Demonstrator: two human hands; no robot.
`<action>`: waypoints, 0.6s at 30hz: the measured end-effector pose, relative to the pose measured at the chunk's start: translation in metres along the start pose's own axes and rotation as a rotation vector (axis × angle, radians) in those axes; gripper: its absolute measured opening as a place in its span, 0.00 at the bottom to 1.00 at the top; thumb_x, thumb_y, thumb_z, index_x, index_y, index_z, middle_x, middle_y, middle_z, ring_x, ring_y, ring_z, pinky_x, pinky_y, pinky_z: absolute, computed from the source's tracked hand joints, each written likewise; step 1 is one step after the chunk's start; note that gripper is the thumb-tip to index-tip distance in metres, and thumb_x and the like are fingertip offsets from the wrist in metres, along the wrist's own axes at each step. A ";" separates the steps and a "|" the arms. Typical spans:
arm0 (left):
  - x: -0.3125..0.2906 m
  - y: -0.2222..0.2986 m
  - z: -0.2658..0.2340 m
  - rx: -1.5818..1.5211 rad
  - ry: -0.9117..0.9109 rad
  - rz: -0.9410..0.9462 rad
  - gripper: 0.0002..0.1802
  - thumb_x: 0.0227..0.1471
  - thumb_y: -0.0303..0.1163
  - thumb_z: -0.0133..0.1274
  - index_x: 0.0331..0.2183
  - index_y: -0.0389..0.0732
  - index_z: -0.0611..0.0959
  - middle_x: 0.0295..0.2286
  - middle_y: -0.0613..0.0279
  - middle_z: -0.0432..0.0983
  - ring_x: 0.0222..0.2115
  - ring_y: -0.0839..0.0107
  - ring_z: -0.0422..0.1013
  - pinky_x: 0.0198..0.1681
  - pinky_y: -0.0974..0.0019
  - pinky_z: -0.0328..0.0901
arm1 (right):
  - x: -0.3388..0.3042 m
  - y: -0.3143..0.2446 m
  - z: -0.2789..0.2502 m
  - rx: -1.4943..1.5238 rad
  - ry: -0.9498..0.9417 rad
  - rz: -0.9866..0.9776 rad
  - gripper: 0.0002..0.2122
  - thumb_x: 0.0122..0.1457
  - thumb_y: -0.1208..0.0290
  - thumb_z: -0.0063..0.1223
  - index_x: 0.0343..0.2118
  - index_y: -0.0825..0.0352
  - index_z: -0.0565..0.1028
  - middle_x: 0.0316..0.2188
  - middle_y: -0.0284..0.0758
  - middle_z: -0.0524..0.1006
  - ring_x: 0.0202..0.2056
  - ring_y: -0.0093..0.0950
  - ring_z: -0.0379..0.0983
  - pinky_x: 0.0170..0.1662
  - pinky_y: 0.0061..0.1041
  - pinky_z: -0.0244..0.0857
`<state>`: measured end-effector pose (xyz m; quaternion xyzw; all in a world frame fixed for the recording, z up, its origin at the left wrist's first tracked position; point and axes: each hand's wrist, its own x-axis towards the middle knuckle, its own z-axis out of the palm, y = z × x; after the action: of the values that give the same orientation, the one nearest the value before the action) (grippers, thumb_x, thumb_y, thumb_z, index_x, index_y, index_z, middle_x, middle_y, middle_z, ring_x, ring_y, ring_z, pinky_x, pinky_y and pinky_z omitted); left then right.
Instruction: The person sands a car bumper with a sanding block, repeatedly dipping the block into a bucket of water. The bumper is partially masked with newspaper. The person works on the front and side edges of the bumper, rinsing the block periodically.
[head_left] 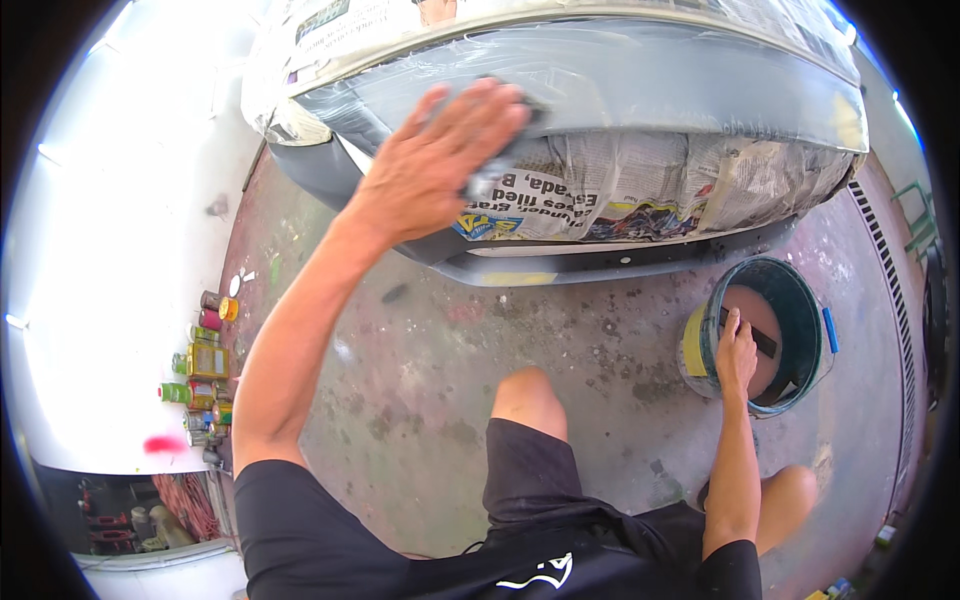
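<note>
My left hand (445, 150) lies flat against the grey car bumper (620, 75), its fingers stretched out. A dark patch edges the fingertips; whether it is a thin pad or shadow I cannot make out. Whitish wet streaks mark the panel around the hand. On the right, my right hand (738, 355) reaches into a dark green bucket (800, 385) of murky pinkish-brown water (760, 310). Its fingers are closed on a flat black block (765, 343), partly hidden by the hand.
Newspaper (640, 185) masks the bumper's lower opening, and more covers its top. Several paint cans (207, 360) line the white wall at left. A floor grate (890, 270) runs along the right. Below the bumper, the stained concrete floor (440, 340) stretches toward my knees.
</note>
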<state>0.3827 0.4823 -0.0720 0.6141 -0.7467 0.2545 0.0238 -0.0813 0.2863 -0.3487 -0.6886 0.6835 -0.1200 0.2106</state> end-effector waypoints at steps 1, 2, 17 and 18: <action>-0.018 -0.016 -0.006 0.044 -0.011 -0.029 0.45 0.68 0.39 0.56 0.78 0.49 0.56 0.77 0.60 0.52 0.77 0.60 0.47 0.80 0.48 0.42 | 0.001 -0.004 -0.001 0.014 0.005 0.002 0.36 0.77 0.38 0.30 0.62 0.68 0.77 0.55 0.58 0.81 0.57 0.60 0.75 0.62 0.56 0.65; -0.047 -0.033 -0.008 0.076 0.009 -0.099 0.45 0.68 0.39 0.56 0.78 0.49 0.56 0.77 0.60 0.52 0.77 0.60 0.47 0.80 0.47 0.41 | 0.002 -0.008 0.001 0.036 0.006 0.007 0.36 0.77 0.38 0.29 0.62 0.68 0.77 0.55 0.58 0.81 0.58 0.61 0.75 0.62 0.56 0.65; 0.002 0.004 0.016 -0.035 0.130 -0.032 0.48 0.60 0.27 0.56 0.77 0.48 0.58 0.76 0.62 0.54 0.77 0.63 0.48 0.80 0.48 0.42 | 0.004 -0.018 0.000 0.055 -0.047 0.053 0.39 0.75 0.34 0.27 0.61 0.68 0.78 0.56 0.58 0.80 0.60 0.61 0.74 0.64 0.56 0.64; 0.023 0.018 0.008 -0.109 0.099 0.024 0.54 0.51 0.21 0.55 0.77 0.49 0.58 0.76 0.64 0.54 0.77 0.65 0.49 0.81 0.50 0.41 | 0.006 -0.013 0.000 0.031 -0.029 0.045 0.39 0.75 0.35 0.27 0.61 0.68 0.78 0.55 0.59 0.80 0.60 0.61 0.74 0.64 0.56 0.64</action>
<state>0.3622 0.4602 -0.0776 0.5897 -0.7645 0.2439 0.0913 -0.0698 0.2800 -0.3439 -0.6715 0.6937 -0.1158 0.2335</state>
